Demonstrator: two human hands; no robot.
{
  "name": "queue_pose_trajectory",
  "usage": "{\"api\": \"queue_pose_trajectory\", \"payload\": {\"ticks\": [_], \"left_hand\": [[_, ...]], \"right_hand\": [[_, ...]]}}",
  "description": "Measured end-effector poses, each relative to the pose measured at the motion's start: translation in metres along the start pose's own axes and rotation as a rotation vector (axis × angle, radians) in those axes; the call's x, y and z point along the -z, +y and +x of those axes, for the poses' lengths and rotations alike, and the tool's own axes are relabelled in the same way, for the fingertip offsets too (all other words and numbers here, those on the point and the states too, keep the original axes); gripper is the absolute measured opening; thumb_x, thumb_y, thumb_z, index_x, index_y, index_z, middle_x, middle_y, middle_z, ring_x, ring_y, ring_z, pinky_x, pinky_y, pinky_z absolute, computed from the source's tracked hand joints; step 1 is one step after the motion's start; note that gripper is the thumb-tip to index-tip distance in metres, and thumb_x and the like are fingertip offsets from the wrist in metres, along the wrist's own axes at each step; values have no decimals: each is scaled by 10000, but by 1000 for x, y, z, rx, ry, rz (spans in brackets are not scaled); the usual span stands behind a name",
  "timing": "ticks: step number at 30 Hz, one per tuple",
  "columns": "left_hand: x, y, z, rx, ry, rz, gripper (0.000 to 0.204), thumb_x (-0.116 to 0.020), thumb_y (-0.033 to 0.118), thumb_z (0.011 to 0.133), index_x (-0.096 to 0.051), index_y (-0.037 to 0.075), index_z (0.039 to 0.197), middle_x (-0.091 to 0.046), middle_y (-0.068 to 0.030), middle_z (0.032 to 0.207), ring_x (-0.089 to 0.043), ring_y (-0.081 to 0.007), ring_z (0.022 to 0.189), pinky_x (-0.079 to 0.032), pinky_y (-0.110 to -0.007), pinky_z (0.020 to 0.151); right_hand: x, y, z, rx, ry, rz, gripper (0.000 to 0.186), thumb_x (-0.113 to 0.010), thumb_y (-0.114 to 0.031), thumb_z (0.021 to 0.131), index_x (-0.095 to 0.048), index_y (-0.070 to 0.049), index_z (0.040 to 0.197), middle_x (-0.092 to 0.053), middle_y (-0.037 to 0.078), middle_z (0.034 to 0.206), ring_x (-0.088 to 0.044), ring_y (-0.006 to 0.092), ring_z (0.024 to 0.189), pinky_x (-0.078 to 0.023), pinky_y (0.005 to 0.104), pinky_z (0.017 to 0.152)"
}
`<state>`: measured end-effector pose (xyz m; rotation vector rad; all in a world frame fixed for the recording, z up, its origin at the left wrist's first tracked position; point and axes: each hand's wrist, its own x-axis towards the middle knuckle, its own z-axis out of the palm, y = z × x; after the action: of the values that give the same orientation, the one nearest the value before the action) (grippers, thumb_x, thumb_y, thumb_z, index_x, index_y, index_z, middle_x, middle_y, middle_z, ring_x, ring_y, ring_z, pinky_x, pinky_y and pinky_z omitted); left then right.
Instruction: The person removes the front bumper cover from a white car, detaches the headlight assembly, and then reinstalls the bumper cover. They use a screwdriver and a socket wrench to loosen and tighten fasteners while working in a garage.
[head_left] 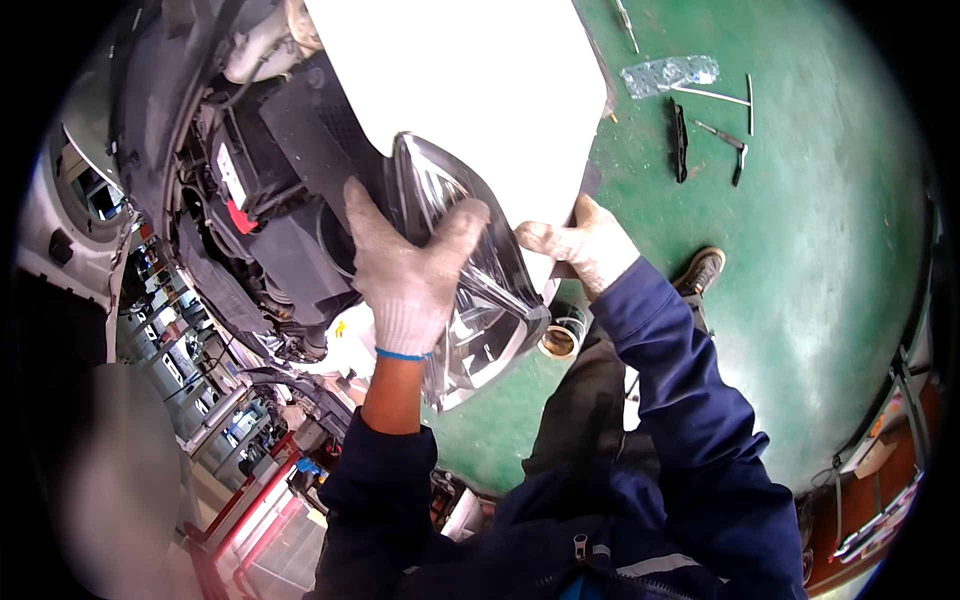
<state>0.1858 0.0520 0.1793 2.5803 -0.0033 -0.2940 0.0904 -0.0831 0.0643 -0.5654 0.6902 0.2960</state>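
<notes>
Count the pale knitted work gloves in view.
2: one glove on the left hand, over the clear, black-framed headlight; the other glove on the right hand, at the white body panel. More may be hidden.

- My left hand [408, 268], gloved in off-white knit, spreads over the clear, black-edged plastic headlight [488, 318].
- My right hand [588, 246], gloved alike, is at the smooth white body panel [480, 90], right of the headlight.
- Left of the headlight: black plastic engine covers [305, 250].
</notes>
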Motion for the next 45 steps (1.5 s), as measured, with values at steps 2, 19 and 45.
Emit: {"api": "queue_pose_trajectory", "payload": {"ticks": [2, 19, 45], "left_hand": [[-1, 0, -1, 0, -6, -4, 1305, -946, 479, 683, -203, -190, 1522, -377, -416, 1504, -442, -443, 1418, -350, -424, 1205], [2, 25, -5, 51, 24, 382, 1270, -866, 567, 732, -174, -100, 1561, -450, -362, 1426, -538, -508, 1291, -476, -508, 1080], [-10, 1, 0, -128, 185, 38, 854, -781, 291, 909, -353, -147, 1504, -640, -242, 1304, -630, -262, 1190, -479, -340, 1062]], "right_hand": [[3, -7, 3, -35, -47, -27, 820, -937, -245, 740, -507, 126, 1332, -699, 195, 1160, -709, 224, 1022, -598, 344, 857], [1, -3, 4, -35, -23, -123, 854, -938, -297, 754, -476, 109, 1347, -697, 214, 1135, -739, 292, 918, -648, 378, 734], [141, 131, -16, -181, 38, -551, 628, -841, -324, 788, -645, 44, 1258, -730, 166, 1079, -694, 220, 994, -538, 340, 918]]}}
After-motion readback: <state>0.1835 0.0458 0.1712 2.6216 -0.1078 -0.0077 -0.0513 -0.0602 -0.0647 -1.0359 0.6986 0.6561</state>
